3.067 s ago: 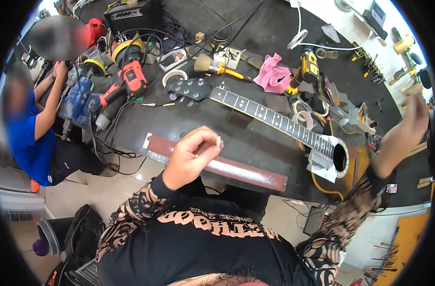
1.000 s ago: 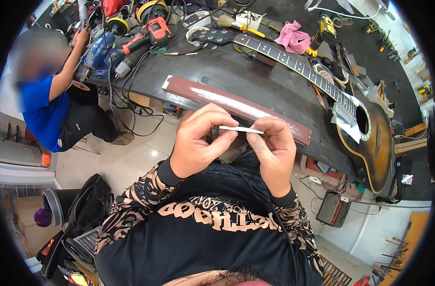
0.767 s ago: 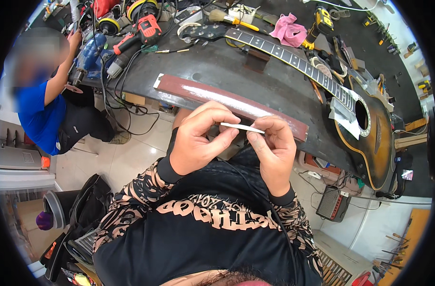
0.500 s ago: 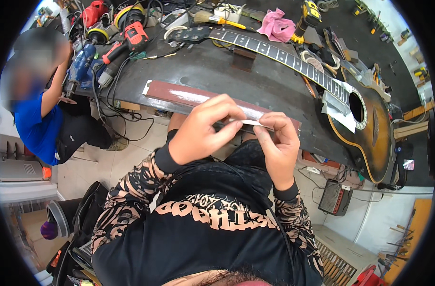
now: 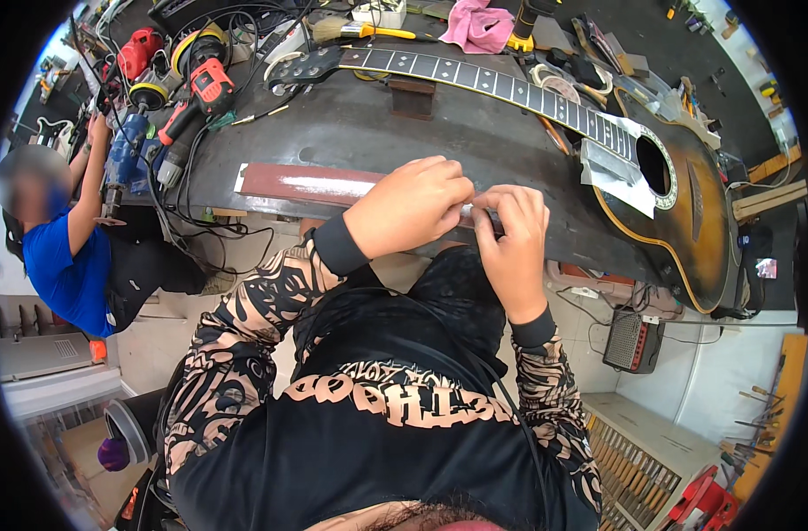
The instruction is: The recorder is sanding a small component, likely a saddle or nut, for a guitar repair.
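Note:
My left hand (image 5: 411,209) and my right hand (image 5: 514,241) meet above the near edge of the workbench, fingers closed in a pinch. Between their fingertips is a small white strip (image 5: 466,210), mostly covered by the fingers. Just beyond and under the hands lies a long board faced with reddish-brown sandpaper (image 5: 266,182), with a patch of white dust along its middle. Its right part is hidden by my hands. A sunburst acoustic guitar (image 5: 692,217) rests to the right, its fretted neck (image 5: 483,81) reaching left across the bench on a dark wooden block (image 5: 413,99).
At the far left are a red-and-black power tool (image 5: 211,84), a blue drill (image 5: 125,159) and tangled cables. A brush (image 5: 359,31) and a pink cloth (image 5: 477,26) lie at the back. A person in a blue shirt (image 5: 63,257) sits at the left.
My hands have drawn closer together, and my fingers now cover most of the white strip that showed between them. The view has shifted, moving bench things left and slightly up.

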